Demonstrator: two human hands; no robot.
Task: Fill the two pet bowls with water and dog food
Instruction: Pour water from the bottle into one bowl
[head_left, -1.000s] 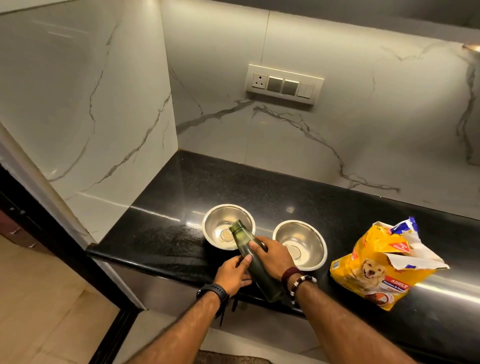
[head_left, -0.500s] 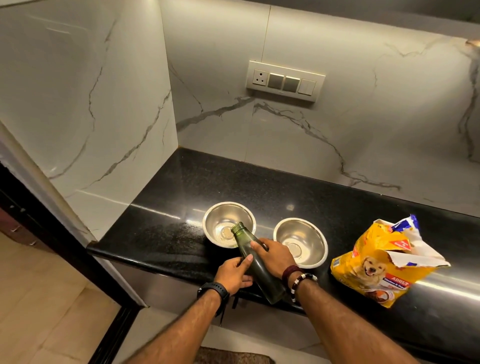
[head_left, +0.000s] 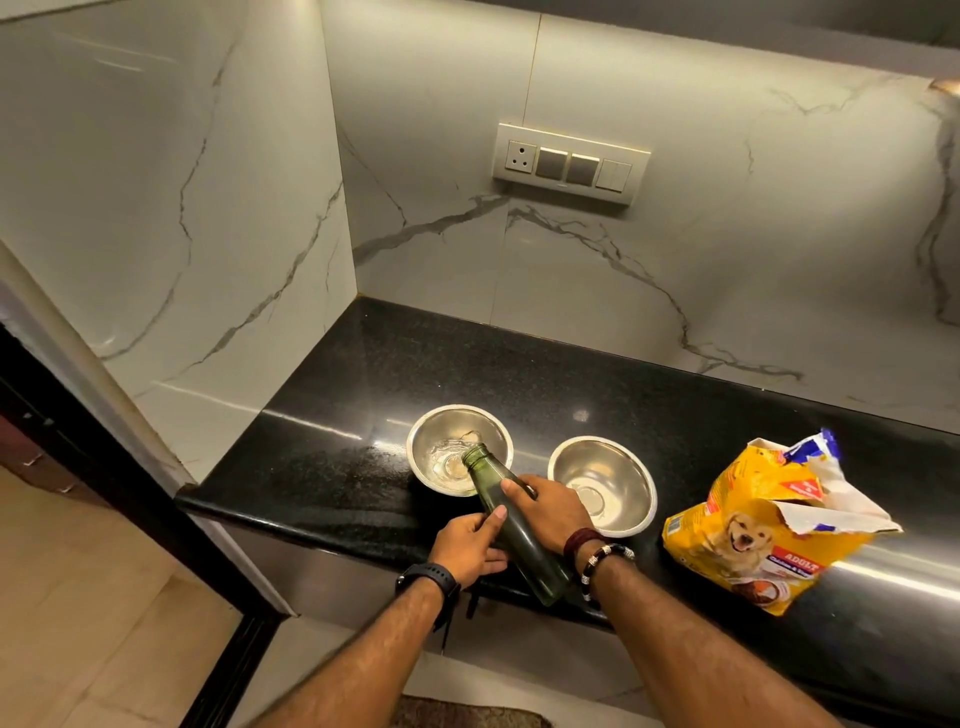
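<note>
Water is now being seen pooling and rippling in the left bowl (head_left: 459, 450), just below centre of the frame, where a second ago only bare steel was being shown under the bottle's mouth. The green bottle (head_left: 511, 525) is being held tilted, neck down over the bowl's near rim, base raised toward the lower edge of the counter (head_left: 363, 374). It is being clasped by the right hand (head_left: 548, 512), fingers curled over its upper body, while the left hand (head_left: 470, 543) is being kept wrapped against its lower side. The pour is judged to be only just beginning. The right bowl (head_left: 602, 486) is being left dry, and the torn dog food bag (head_left: 763, 525), at right of the frame, is being left untouched.
</note>
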